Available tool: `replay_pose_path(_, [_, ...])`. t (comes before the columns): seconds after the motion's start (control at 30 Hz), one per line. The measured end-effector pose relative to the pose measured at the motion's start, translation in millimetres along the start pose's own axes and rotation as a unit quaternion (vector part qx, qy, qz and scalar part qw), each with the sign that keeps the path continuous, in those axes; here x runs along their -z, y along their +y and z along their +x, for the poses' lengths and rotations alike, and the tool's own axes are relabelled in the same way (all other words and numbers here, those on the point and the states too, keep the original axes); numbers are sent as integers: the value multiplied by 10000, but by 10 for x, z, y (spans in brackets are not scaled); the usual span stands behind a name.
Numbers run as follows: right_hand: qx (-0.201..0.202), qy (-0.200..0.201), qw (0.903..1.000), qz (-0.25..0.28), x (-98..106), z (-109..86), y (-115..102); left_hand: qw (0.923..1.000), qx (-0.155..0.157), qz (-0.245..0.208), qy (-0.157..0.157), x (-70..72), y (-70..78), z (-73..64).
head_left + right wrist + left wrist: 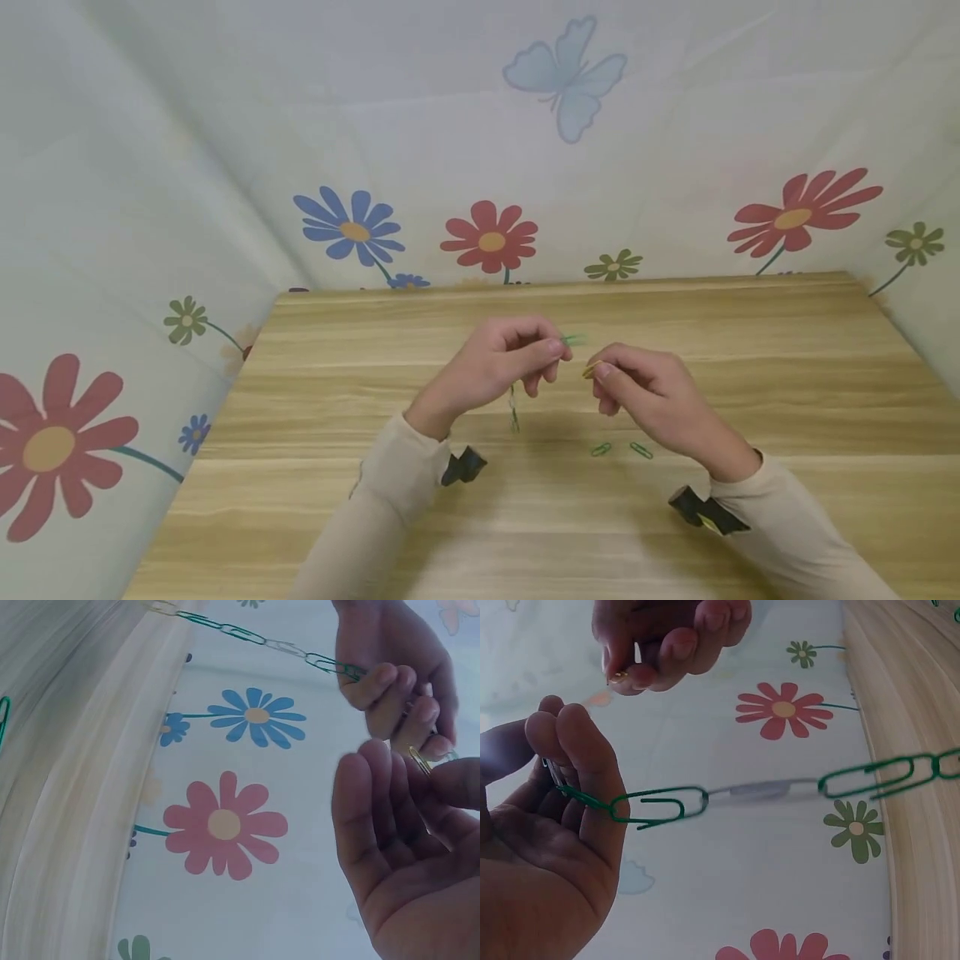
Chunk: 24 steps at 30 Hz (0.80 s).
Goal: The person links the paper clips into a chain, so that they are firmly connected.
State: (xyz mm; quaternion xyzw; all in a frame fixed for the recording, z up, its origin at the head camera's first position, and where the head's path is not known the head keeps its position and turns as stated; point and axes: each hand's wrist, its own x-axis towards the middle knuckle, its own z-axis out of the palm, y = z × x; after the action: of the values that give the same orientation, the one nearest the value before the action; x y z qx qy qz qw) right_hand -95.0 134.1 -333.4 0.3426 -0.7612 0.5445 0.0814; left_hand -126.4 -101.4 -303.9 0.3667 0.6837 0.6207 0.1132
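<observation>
My left hand [510,358] pinches the upper end of a chain of linked paper clips [513,408] above the table. The links are mostly green, with a whitish one among them; in the right wrist view, a pale yellow link [162,607] is at the far end. A green clip tip [573,340] sticks out past the left fingertips. Just to the right, my right hand [652,387] pinches a single yellow paper clip [420,760] between thumb and finger. The two hands are close together but apart, and fingers partly cover both the yellow clip and the chain's held end.
Two loose green paper clips, one on the left [602,450] and one on the right [641,451], lie on the wooden table [300,500] below the right hand. A flower-printed cloth [420,150] hangs behind. Black cameras are strapped at both wrists.
</observation>
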Motion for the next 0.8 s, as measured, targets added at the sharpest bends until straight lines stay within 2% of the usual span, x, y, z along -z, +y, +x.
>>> replay_pose_path(0.13, [113, 458, 9989, -57, -11, -4, -30, 9989, 273, 370, -52, -3, 1, -9])
replay_pose_path(0.23, [158, 750, 9966, -288, -18, -14, -46, 9967, 534, 611, -23, -5, 9, -15])
replay_pose_path(0.4, [483, 918, 9914, -801, -38, -17, -26, 9932, 820, 823, 37, -19, 25, -24])
replay_pose_path(0.6, [1049, 886, 9804, -1410, -62, -3, 7, 9927, 861, 839, -32, -41, 13, -25])
replay_pose_path(0.8, [1250, 936, 9686, -1934, -82, -1, 15, 9939, 763, 789, -89, -65, -12, -24])
